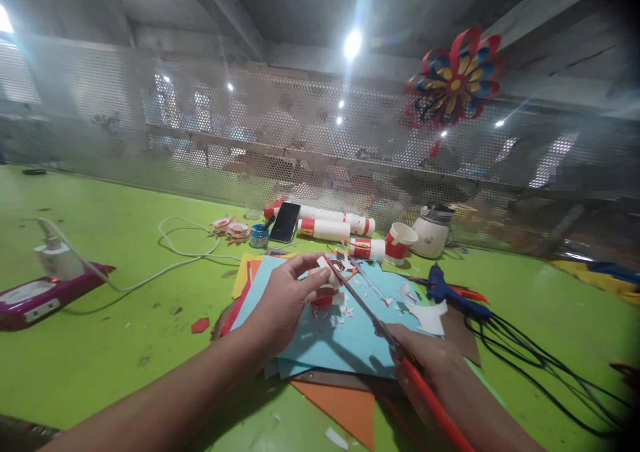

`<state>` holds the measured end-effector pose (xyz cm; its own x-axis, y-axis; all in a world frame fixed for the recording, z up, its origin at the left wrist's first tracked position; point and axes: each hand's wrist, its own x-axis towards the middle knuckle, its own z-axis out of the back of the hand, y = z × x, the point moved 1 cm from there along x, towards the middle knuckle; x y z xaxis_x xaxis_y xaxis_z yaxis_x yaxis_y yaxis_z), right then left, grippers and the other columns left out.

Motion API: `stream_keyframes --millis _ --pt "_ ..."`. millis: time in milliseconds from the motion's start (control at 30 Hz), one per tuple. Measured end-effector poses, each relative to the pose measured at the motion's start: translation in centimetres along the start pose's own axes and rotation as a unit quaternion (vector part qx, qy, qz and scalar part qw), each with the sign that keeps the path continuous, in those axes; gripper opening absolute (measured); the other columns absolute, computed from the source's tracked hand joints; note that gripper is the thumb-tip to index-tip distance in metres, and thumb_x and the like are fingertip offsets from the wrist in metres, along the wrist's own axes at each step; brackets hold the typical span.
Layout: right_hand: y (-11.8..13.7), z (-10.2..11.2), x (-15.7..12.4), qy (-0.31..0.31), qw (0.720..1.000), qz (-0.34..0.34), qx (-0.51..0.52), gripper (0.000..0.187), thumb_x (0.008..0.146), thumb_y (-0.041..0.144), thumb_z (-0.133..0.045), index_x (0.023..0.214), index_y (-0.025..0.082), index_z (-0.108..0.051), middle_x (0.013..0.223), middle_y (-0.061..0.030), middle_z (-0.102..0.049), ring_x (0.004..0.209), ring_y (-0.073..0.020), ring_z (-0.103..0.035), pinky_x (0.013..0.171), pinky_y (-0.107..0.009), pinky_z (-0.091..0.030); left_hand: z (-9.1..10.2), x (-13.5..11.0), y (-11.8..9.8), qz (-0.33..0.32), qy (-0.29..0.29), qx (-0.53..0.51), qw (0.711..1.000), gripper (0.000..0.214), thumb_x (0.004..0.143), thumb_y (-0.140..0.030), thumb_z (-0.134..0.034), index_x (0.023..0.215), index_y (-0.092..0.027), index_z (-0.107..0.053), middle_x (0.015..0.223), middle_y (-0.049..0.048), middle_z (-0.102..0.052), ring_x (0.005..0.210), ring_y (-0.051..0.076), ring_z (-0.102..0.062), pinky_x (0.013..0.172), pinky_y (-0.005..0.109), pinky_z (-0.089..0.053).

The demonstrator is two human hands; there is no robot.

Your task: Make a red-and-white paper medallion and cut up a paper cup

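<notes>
My left hand [285, 299] pinches a small red and white paper piece [327, 285] above a light blue sheet [345, 335]. My right hand [425, 359] grips red-handled scissors [370, 312], whose long blades reach up to the paper piece at the left fingertips. Small white and red snippets lie scattered on the blue sheet. Under it lie orange, yellow and red sheets [350, 405].
Green table [125, 332]. A blue glue gun [450, 292] with black cables lies at the right. Behind stand white glue tubes [325, 229], a phone [285, 222], a red-white cup [399, 242] and a white jar [433, 232]. A power strip [40, 292] sits left. A paper pinwheel [453, 82] hangs on the mesh wall.
</notes>
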<state>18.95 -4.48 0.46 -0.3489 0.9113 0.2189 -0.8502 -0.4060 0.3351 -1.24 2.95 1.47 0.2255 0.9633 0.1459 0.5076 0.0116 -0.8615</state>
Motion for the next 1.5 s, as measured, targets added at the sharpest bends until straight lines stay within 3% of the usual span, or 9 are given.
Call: stream_keyframes --millis 167,433,633,833,1067,1333,1500 --pt "0.3 -0.1 -0.2 -0.025 0.999 -0.015 -0.02 0.021 0.086 0.035 -0.04 0.085 0.022 -0.057 0.066 -0.0019 -0.061 0.06 -0.0179 -0.054 0.056 -0.026 -0.036 0.0 -0.1 0.0 0.006 -0.006 -0.002 1.0 0.032 0.071 -0.022 -0.073 0.099 -0.012 -0.059 0.104 0.0142 -0.065 0.087 0.021 -0.065 0.075 0.033 -0.051" --pt "0.2 -0.5 -0.4 -0.021 0.999 -0.043 -0.026 0.02 0.085 0.035 -0.04 0.085 0.022 -0.055 0.07 -0.0026 -0.062 0.063 -0.0194 -0.054 0.061 -0.028 -0.038 0.3 0.3 0.2 0.001 -0.002 -0.022 1.0 0.028 0.076 -0.026 -0.069 0.098 -0.013 -0.057 0.09 0.0114 -0.067 0.075 0.02 -0.065 0.075 0.039 -0.052" --pt "0.0 -0.6 -0.4 -0.011 0.998 -0.046 -0.034 0.017 0.084 0.036 -0.042 0.084 0.023 -0.053 0.07 -0.0025 -0.062 0.064 -0.0204 -0.055 0.061 -0.029 -0.038 0.5 0.5 0.3 0.015 0.009 -0.031 0.999 0.032 0.076 -0.024 -0.068 0.104 -0.012 -0.06 0.096 0.0137 -0.067 0.079 0.02 -0.065 0.076 0.036 -0.05" --pt "-0.2 -0.4 -0.3 -0.002 0.998 -0.039 -0.04 0.022 0.088 0.036 -0.037 0.086 0.022 -0.055 0.07 -0.0028 -0.063 0.063 -0.0197 -0.056 0.06 -0.027 -0.038 0.6 0.5 0.3 0.017 0.053 -0.02 0.998 0.02 0.078 -0.025 -0.066 0.092 -0.01 -0.067 0.095 0.0137 -0.068 0.08 0.018 -0.062 0.082 0.036 -0.048" --pt "-0.2 0.0 0.0 0.01 1.0 -0.001 -0.021 0.023 0.09 0.034 -0.038 0.085 0.02 -0.056 0.077 -0.0041 -0.065 0.069 -0.0192 -0.057 0.062 -0.028 -0.038 0.8 0.7 0.2 0.011 0.061 -0.009 0.998 0.027 0.078 -0.029 -0.066 0.097 -0.01 -0.069 0.101 0.016 -0.068 0.087 0.021 -0.063 0.082 0.035 -0.048" --pt "0.2 0.6 0.2 0.026 1.0 0.001 0.005 0.023 0.09 0.035 -0.04 0.091 0.02 -0.057 0.084 -0.0046 -0.066 0.074 -0.0201 -0.059 0.065 -0.03 -0.041 0.5 0.4 0.0 0.014 0.066 -0.008 0.998 0.017 0.077 -0.027 -0.067 0.086 -0.014 -0.07 0.096 0.014 -0.069 0.087 0.021 -0.064 0.082 0.036 -0.048" --pt "0.1 0.6 0.1 0.023 1.0 0.0 -0.006 0.023 0.09 0.034 -0.038 0.086 0.02 -0.055 0.084 -0.0059 -0.067 0.076 -0.0211 -0.06 0.065 -0.03 -0.041 0.4 0.3 0.2 0.013 0.071 -0.009 0.997 0.019 0.077 -0.027 -0.066 0.09 -0.014 -0.071 0.096 0.014 -0.07 0.085 0.021 -0.064 0.082 0.036 -0.047"
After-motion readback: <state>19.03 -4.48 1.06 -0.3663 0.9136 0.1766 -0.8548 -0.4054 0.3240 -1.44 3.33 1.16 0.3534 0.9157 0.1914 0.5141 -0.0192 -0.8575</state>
